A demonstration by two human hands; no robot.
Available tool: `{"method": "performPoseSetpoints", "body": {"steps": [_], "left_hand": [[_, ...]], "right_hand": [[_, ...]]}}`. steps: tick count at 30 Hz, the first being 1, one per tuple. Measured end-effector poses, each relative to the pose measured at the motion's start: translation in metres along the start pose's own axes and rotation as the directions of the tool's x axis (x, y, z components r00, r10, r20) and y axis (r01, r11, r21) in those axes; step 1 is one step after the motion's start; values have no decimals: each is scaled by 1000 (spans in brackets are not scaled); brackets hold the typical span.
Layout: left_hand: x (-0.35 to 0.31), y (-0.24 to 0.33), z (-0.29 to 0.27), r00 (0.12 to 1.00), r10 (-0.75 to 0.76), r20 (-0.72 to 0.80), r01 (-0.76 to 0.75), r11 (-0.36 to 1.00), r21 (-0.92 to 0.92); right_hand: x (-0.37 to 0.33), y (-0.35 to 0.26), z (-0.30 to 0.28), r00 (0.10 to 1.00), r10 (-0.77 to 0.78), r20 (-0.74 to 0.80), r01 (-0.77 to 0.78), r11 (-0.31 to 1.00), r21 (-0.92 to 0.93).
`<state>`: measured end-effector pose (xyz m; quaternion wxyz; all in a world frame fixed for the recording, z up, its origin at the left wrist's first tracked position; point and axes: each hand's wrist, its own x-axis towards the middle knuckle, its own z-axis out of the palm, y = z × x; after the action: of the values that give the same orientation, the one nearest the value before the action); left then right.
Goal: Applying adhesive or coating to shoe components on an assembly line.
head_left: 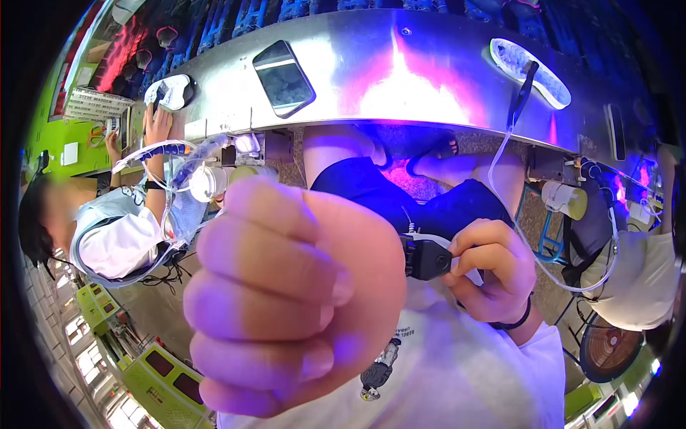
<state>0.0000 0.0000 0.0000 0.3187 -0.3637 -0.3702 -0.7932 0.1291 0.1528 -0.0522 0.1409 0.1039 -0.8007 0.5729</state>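
Note:
My left hand (286,300) is raised very close to the view as a fist. Its fingers curl onto the palm, and nothing shows in them. By that wrist sits a small black plastic device (429,259), partly hidden behind the hand, with a pale band beside it. Fingertips and thumb of my right hand (496,268) pinch the device's right end. A dark bracelet (516,323) circles my right wrist.
Ahead lies a metal worktop (343,86) holding a phone (283,79) and a white shoe sole (530,71) with a black tool (524,93) across it. At left, a person (118,229) handles a white shoe (169,93). Another person sits at right (636,279), near cables and a round fan (609,345).

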Motion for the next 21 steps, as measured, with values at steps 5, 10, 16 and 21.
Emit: {"method": "performPoseSetpoints", "body": {"steps": [5,10,16,21], "left_hand": [[1,-9,2,996,-83,-31,84,996,14],[-6,-20,-6,992,-116,42,114,993,36],[-9,-24,0,994,-104,20,103,994,30],[-11,-23,3,995,-103,-1,103,994,28]], "right_hand": [[-2,4,-4,996,-5,-89,11,997,73],[-4,8,-6,989,-61,-135,49,995,-93],[1,8,1,975,-192,-109,147,934,-326],[0,11,1,973,-219,-79,174,908,-381]]}}
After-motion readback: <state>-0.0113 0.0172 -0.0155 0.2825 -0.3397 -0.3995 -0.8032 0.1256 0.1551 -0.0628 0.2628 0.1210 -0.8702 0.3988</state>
